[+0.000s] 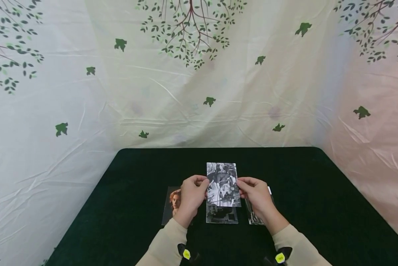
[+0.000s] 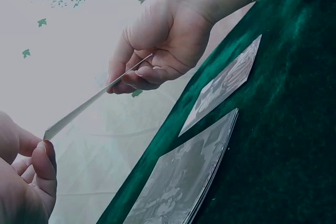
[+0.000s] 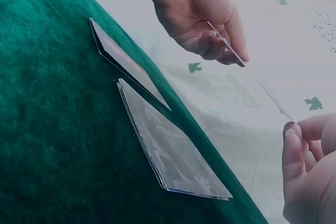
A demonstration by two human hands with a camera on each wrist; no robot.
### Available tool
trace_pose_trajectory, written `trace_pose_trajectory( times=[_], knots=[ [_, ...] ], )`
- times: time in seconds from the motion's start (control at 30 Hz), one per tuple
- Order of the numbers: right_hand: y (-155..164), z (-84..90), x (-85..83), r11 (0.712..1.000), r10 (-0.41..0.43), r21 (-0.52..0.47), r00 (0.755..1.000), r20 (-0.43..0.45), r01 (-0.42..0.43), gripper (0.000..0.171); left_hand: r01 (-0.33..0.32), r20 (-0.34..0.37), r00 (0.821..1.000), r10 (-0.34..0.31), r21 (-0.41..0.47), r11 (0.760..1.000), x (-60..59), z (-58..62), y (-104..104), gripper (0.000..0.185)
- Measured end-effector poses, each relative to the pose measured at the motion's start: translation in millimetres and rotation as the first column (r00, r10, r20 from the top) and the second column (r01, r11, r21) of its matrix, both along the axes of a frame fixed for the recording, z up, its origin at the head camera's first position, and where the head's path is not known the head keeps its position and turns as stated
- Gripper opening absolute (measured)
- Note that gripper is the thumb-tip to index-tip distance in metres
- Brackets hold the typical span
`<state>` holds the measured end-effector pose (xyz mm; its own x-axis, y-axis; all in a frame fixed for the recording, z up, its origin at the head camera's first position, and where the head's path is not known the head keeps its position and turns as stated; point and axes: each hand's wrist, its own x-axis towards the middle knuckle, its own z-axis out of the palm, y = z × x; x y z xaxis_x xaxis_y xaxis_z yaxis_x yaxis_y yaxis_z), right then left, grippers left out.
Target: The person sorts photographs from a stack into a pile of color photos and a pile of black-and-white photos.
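Observation:
A black-and-white photo card (image 1: 223, 184) is held up between both hands. My left hand (image 1: 193, 197) pinches its left edge between thumb and fingers; my right hand (image 1: 258, 195) does the same at the right edge. Seen from the wrists, the card (image 2: 86, 106) is nearly edge-on and raised off the table. Below it lies a stack of dark photo cards (image 1: 221, 215), whose layered edges show in the right wrist view. A portrait card with a reddish-haired figure (image 1: 175, 201) lies partly behind my left hand. Another black-and-white card (image 1: 254, 216) is mostly covered by my right hand.
A dark green cloth covers the table (image 1: 136, 177), which has rounded far corners. Behind and to both sides hangs a pale curtain (image 1: 185, 111) printed with branches and green leaves. Each sleeve carries a dark wrist strap with a yellow tag (image 1: 186, 254).

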<state>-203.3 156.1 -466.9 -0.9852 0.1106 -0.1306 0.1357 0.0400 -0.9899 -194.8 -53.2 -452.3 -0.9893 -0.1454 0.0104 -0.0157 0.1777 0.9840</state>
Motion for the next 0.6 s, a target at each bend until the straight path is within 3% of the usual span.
trace_pose_trajectory(
  times=[0.37,0.6],
  knots=[
    [1,5.7,4.5,1.000,-0.019,0.007,1.000,0.015,0.019,0.034,0.001,-0.006,1.000,0.000,0.105,0.995,1.7,-0.7,2,0.013],
    [35,9.9,13.8,0.997,-0.010,0.079,1.000,0.012,0.009,0.045,0.013,-0.048,0.999,-0.008,0.123,0.992,5.4,-3.2,35,0.007]
  ],
)
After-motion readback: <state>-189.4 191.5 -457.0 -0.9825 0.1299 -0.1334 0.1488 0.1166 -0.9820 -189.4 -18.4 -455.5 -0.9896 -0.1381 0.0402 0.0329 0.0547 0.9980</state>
